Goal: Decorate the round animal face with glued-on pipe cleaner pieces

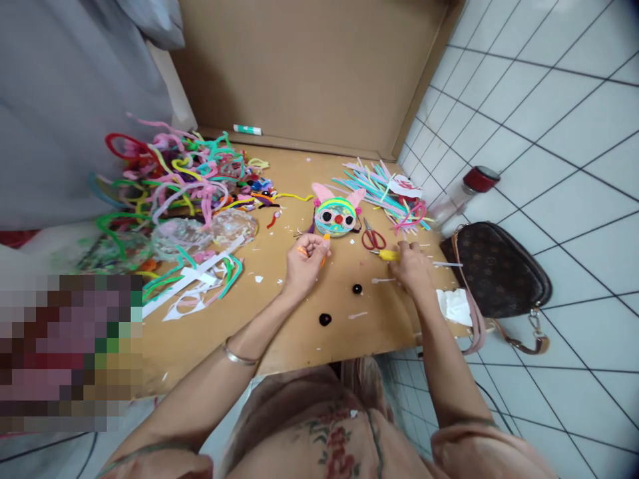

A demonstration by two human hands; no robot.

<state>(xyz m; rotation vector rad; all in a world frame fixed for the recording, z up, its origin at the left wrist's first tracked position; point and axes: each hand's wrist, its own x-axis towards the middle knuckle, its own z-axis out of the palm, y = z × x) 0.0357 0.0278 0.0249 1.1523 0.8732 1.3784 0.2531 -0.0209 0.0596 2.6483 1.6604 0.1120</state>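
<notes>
Hands [305,262] [413,266] holding orange piece [326,237], yellow tool [388,255]; pink-eared toy face [338,219]

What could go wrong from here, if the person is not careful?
The nearer black piece lies loose towards the table's near edge and might be knocked off. The red-handled scissors lie close to the yellow tool in the right hand, so they could collide. The small orange piece in the left hand could slip.

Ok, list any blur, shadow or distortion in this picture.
Head view: pixelated block masks part of lower left; the brown panel is shadowed toward its left; the tiled wall looks stretched, likely by a wide lens; the right hand seems slightly soft.
</notes>
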